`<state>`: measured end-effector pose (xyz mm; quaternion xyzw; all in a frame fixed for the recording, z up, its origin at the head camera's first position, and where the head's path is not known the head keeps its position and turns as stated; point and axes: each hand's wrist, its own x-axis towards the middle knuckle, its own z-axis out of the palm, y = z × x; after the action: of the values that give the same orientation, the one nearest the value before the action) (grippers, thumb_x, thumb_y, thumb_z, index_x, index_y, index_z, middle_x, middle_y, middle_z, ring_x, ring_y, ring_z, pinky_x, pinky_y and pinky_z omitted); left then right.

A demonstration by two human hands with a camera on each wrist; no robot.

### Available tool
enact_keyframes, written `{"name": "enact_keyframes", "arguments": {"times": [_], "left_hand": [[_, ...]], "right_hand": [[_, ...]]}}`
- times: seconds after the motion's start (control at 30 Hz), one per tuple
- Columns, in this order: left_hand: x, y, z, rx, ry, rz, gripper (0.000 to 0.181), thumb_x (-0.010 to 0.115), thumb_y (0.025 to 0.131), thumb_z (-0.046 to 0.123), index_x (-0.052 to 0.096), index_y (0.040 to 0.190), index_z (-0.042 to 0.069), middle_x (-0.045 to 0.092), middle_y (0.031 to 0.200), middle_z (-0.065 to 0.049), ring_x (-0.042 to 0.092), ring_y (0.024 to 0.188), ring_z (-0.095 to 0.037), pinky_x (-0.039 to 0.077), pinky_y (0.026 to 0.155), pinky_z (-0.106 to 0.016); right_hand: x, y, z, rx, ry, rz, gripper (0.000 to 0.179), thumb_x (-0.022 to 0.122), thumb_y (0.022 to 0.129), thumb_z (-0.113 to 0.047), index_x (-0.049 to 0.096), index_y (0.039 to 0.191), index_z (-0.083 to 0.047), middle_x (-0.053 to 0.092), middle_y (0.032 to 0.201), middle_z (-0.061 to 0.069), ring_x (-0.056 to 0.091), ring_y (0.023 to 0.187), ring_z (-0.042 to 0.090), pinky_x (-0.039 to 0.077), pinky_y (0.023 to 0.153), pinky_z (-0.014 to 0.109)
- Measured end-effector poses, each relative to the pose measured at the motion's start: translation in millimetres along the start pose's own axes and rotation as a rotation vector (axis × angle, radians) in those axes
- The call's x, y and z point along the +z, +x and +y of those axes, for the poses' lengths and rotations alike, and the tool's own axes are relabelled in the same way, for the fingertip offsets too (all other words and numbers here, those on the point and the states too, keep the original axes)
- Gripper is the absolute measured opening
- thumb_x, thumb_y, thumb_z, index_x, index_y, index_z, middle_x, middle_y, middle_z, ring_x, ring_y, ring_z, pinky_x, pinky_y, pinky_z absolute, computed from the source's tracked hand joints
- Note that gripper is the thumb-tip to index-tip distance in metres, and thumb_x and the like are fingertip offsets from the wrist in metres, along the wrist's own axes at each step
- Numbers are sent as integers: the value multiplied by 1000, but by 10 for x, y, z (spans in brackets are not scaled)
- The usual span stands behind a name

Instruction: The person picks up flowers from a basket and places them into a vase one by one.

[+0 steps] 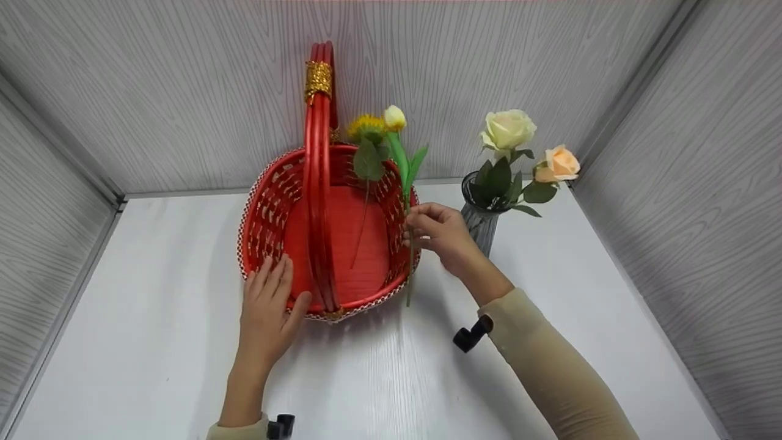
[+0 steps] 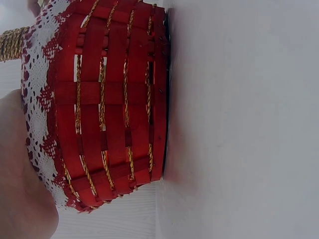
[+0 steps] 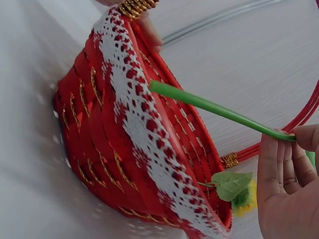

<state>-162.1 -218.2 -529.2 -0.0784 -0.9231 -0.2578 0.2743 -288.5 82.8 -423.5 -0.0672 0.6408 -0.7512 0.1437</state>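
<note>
My right hand (image 1: 443, 235) pinches the green stem of a white tulip (image 1: 395, 118) between thumb and fingers. The tulip stands upright at the right rim of the red woven basket (image 1: 360, 299), its stem end (image 3: 164, 89) overlapping the lace edge in the right wrist view. My left hand (image 1: 266, 311) rests on the basket's near left rim, fingers straight and reaching inside, thumb spread toward the handle. In the basket a yellow sunflower (image 1: 366, 127) leans against the back right wall, its thin stem crossing the red bottom.
Behind my right hand stands a grey glass vase (image 1: 482, 229) holding a cream rose (image 1: 508, 129) and a peach rose (image 1: 561, 163). The basket's tall red handle (image 1: 317, 201) arches over its middle. Wood-grain panels (image 1: 201, 91) enclose the white table (image 1: 159, 342).
</note>
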Motion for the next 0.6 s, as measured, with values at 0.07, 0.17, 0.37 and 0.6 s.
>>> {"name": "enact_keyframes", "arguments": {"times": [0.07, 0.17, 0.37, 0.6], "left_hand": [[0, 8, 3, 4, -1, 6, 65, 57, 97, 40, 42, 151, 7, 46, 153, -13, 32, 147, -34, 15, 122, -56], [-3, 14, 7, 7, 1, 7, 65, 56, 97, 41, 42, 152, 8, 46, 153, -12, 32, 148, -34, 16, 122, -56], [-3, 13, 2, 7, 0, 4, 65, 57, 97, 41, 42, 152, 8, 47, 152, -14, 32, 147, -35, 15, 122, -56], [8, 4, 2, 5, -4, 4, 66, 57, 97, 41, 41, 152, 9, 46, 152, -14, 32, 147, -35, 16, 122, -57]], "right_hand": [[-56, -17, -69, -36, -46, -12, 18, 62, 96, -7, 63, 108, 6, 67, 91, 12, 69, 78, 21, 62, 74, 35], [-119, -41, -185, -93, -121, -19, 21, 63, 95, -8, 64, 109, 8, 68, 93, 14, 70, 81, 25, 62, 76, 38], [-223, -75, -394, -168, -198, 6, 16, 64, 94, -7, 68, 104, 4, 68, 87, 10, 69, 75, 22, 62, 74, 38], [-389, -119, -547, -226, -288, 69, 18, 64, 93, -8, 67, 102, 7, 68, 85, 9, 67, 72, 17, 61, 69, 30]]}}
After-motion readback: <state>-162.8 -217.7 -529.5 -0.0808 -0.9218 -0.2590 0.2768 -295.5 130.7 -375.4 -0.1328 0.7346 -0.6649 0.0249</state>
